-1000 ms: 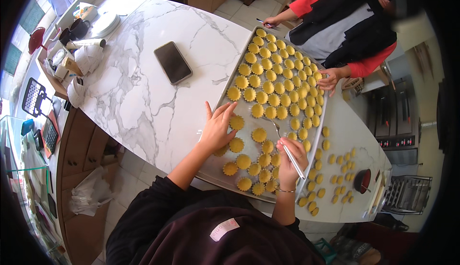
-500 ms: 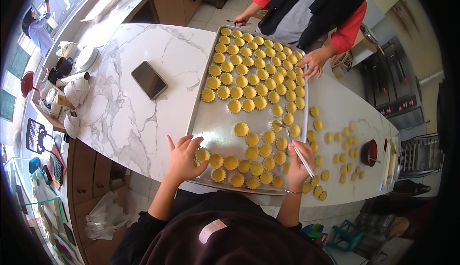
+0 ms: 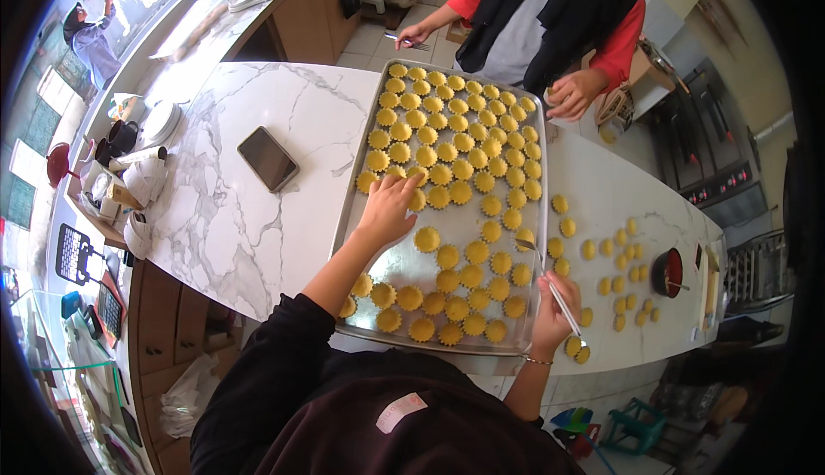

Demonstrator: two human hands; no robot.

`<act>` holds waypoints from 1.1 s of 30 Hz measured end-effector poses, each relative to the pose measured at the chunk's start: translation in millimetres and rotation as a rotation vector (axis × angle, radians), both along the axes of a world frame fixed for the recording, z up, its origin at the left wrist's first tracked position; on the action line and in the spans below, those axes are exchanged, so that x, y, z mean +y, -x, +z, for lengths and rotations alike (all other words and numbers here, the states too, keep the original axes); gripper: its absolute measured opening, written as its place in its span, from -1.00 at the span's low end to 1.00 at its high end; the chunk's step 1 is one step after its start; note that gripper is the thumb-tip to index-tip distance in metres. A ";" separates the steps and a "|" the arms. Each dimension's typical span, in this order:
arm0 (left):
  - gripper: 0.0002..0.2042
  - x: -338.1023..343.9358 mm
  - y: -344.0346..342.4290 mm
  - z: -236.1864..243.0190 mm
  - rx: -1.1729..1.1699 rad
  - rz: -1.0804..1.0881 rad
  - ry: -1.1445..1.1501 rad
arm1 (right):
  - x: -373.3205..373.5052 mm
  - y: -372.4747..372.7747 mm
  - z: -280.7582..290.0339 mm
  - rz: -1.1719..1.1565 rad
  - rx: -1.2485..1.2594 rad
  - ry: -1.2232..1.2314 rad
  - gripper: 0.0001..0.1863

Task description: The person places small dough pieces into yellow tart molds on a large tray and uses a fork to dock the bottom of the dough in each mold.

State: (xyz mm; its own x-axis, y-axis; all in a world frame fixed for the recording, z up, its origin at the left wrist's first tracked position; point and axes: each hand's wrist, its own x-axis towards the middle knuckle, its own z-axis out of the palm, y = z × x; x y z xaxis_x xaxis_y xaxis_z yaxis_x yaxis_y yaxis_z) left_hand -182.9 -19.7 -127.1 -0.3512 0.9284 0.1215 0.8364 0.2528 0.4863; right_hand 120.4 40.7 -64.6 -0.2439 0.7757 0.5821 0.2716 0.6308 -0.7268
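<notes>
A long metal baking tray point(image 3: 404, 260) lies on the white marble counter point(image 3: 249, 217), covered with several round yellow cookies point(image 3: 447, 257). My left hand point(image 3: 388, 206) reaches onto the tray's middle, fingers spread on cookies near the left rim. My right hand point(image 3: 553, 310) rests at the tray's near right corner and grips a thin metal spoon point(image 3: 550, 282), whose bowl lies on the tray. More loose cookies point(image 3: 601, 260) sit on the counter to the right of the tray.
Another person in a red and black top stands at the far end, a hand point(image 3: 574, 93) near the tray's corner. A dark phone point(image 3: 267, 158) lies left of the tray. A small red bowl point(image 3: 668, 270) sits at the right. Cups and clutter crowd the left shelf point(image 3: 129, 174).
My left hand has moved from the tray's near left corner up to its middle. My right hand keeps hold of the spoon at the near right corner. The view has shifted.
</notes>
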 end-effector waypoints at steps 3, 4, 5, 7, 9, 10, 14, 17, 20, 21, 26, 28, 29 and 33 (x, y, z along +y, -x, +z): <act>-0.27 5.3 3.0 -1.4 0.041 -0.080 -0.047 | 0.1 -4.4 -1.7 -0.046 -0.022 0.072 -0.81; -0.27 6.4 4.0 -1.7 0.067 -0.123 -0.074 | 0.2 -5.1 -2.3 -0.042 -0.025 0.073 -0.81; -0.27 7.9 4.8 -3.0 0.067 -0.122 -0.073 | 0.6 -5.4 -2.4 -0.037 -0.028 0.072 -0.81; -0.24 9.7 6.5 -5.4 0.126 -0.162 -0.058 | 1.7 -2.2 -5.5 -0.041 -0.005 0.046 -0.82; -0.23 11.8 8.1 -3.8 0.125 -0.184 -0.057 | 3.1 -0.4 -7.3 -0.048 0.015 0.019 -0.83; -0.22 12.5 8.7 -2.9 0.125 -0.206 -0.056 | 3.5 -0.1 -7.6 -0.047 0.020 0.019 -0.83; -0.21 11.4 10.8 -4.8 0.147 -0.231 -0.047 | 1.9 -4.0 -5.0 -0.043 -0.013 0.082 -0.81; -0.21 10.7 10.8 -3.8 0.148 -0.227 -0.028 | 1.7 -5.2 -5.7 -0.047 -0.009 0.070 -0.82; -0.20 6.5 8.4 0.0 0.159 -0.227 -0.049 | 2.6 -5.3 -8.5 -0.046 0.001 0.008 -0.84; -0.19 1.8 5.6 2.8 0.148 -0.208 -0.023 | 2.0 -5.0 -8.3 -0.047 0.001 0.008 -0.84; -0.15 -35.7 0.3 3.9 0.015 -0.108 0.062 | -10.4 0.1 -6.9 -0.041 -0.046 0.085 -0.81; -0.10 -53.8 -2.7 3.1 -0.094 -0.035 0.049 | -18.2 13.7 -5.3 0.035 -0.042 0.088 -0.80; -0.04 -62.3 -4.1 3.9 -0.106 -0.027 0.061 | -22.6 23.4 -3.3 0.105 -0.035 0.085 -0.79; 0.03 -93.5 -9.4 1.6 -0.187 0.032 -0.028 | -45.5 76.4 2.0 0.307 -0.088 0.032 -0.75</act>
